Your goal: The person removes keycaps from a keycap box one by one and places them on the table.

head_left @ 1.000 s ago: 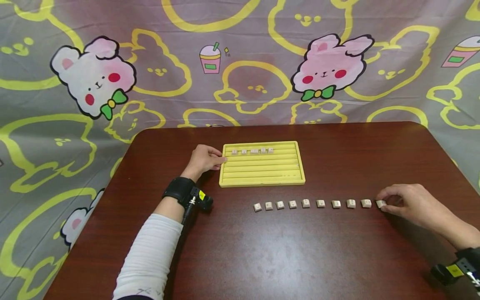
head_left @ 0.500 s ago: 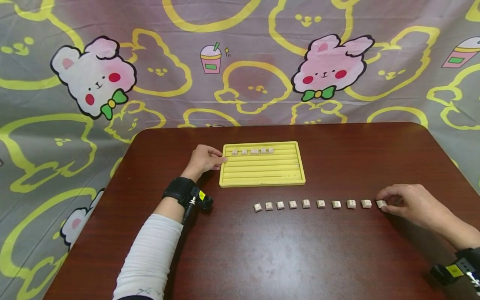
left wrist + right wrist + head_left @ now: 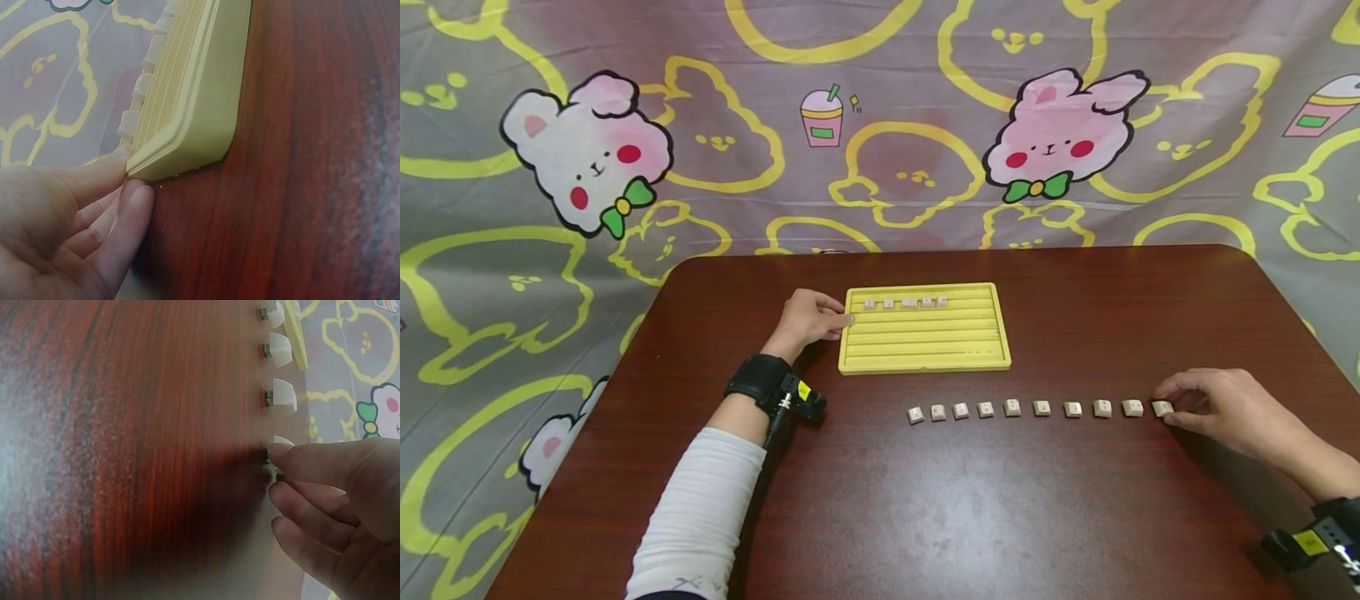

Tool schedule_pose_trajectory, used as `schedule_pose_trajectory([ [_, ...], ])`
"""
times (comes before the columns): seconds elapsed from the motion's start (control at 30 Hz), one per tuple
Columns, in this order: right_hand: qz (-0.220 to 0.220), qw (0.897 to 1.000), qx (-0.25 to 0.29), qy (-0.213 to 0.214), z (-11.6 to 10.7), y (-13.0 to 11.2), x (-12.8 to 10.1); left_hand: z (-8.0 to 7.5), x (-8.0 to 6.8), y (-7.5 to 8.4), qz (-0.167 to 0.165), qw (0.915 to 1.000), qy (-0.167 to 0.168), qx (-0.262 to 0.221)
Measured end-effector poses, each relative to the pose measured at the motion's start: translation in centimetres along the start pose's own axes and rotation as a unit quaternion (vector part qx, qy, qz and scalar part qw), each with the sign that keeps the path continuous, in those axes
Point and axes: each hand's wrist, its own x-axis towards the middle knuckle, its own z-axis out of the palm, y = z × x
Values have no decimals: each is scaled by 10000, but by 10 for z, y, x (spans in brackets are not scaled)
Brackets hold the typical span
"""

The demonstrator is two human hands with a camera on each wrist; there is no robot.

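keycap [image 3: 1162,409]: lower right of frame, right end of row [image 3: 1041,407]; right hand [image 3: 1236,408] nearer, pinching it. tray [image 3: 917,338]: centre, long axis crosswise, up-left of keycap; left hand [image 3: 808,317] pinching left rim.

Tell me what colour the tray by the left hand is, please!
The tray is yellow; it shows best in the head view.
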Motion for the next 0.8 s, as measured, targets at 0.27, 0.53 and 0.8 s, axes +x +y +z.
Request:
schedule_pose_trajectory([
  [0.27,-17,10000,85,3,-2,0,-1,0,0,-1,6,10000,-22,-11],
  [0.53,-19,10000,84,-49,-7,0,-1,-1,0,-1,67,10000,-28,-20],
  [0.8,52,9997,-118,-193,-18,-3,4,0,0,0,-30,10000,-39,-66],
])
